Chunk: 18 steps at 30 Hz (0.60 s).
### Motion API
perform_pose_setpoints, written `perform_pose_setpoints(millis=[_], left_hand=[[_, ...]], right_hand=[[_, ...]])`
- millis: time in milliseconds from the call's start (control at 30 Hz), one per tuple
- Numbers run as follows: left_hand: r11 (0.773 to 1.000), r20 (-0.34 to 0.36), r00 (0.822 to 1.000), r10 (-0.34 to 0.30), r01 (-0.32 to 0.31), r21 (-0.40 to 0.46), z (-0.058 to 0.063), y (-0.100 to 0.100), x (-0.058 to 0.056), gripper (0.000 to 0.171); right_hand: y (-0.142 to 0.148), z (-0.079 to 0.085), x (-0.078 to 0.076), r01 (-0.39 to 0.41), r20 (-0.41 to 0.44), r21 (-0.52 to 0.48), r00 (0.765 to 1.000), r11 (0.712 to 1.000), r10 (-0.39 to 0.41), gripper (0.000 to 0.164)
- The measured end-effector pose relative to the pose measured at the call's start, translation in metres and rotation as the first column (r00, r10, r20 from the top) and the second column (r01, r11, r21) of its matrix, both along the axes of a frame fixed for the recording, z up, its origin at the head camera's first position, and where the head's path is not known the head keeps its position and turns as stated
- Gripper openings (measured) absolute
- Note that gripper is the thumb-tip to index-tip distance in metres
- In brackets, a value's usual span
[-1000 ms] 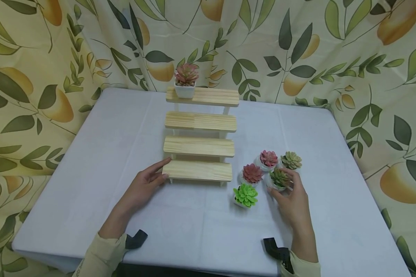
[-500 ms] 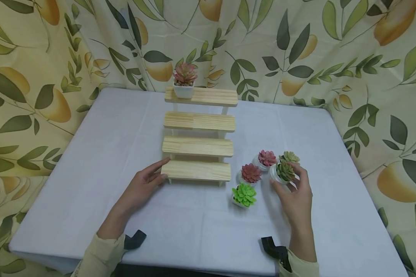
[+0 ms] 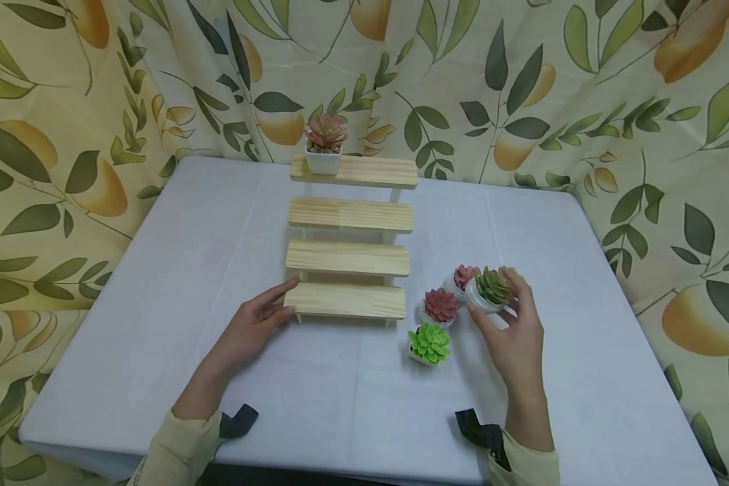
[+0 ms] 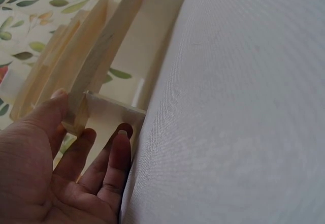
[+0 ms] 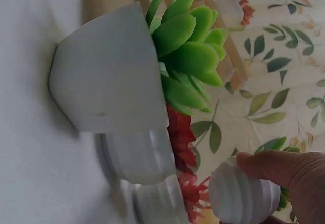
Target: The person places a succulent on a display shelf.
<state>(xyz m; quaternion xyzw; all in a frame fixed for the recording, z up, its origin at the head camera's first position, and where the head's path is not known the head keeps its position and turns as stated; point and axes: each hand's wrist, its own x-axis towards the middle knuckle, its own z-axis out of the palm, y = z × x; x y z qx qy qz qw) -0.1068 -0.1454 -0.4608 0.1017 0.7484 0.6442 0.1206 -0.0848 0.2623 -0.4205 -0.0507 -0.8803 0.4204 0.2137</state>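
Note:
In the head view my right hand point(image 3: 515, 341) grips a potted succulent point(image 3: 492, 286) with green, reddish-tipped leaves, thumb and fingers around its white pot. The right wrist view shows this ribbed round pot point(image 5: 241, 191) raised off the table, my thumb across its side. My left hand point(image 3: 252, 331) holds the left end of a stepped wooden display stand point(image 3: 346, 300) at its lowest board. Seen from the left wrist, the thumb lies against the board end point(image 4: 76, 115) and the fingers curl beneath, beside the white support point(image 4: 114, 104).
Close by stand a bright green succulent point(image 3: 428, 343), a dark red one point(image 3: 441, 306) and a pink one point(image 3: 464, 275); a pale green one point(image 3: 514, 271) is mostly hidden. A pink succulent point(image 3: 325, 138) sits on the top board. White cloth point(image 3: 340, 405) covers the table; patterned curtains hang behind.
My right hand has lifted the green succulent from among the other pots and moved it slightly left and away from me. The left hand stays on the stand.

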Motion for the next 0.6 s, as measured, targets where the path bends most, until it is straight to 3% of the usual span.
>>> perform_pose_setpoints(millis=[233, 467, 600], left_hand=[[1.0, -0.005, 1.0, -0.006, 0.006, -0.012, 0.014, 0.002, 0.003, 0.05], [1.0, 0.004, 1.0, -0.003, 0.003, -0.006, 0.013, 0.002, 0.003, 0.05], [1.0, -0.001, 1.0, -0.003, 0.003, -0.011, 0.012, 0.001, 0.004, 0.05]], right_hand=[[-0.011, 0.014, -0.007, -0.033, -0.048, 0.003, 0.998, 0.999, 0.033, 0.077], [-0.024, 0.026, -0.016, -0.076, -0.102, -0.042, 0.992, 0.996, 0.071, 0.073], [-0.035, 0.041, -0.019, -0.106, -0.132, -0.056, 0.986, 0.993, 0.098, 0.071]])
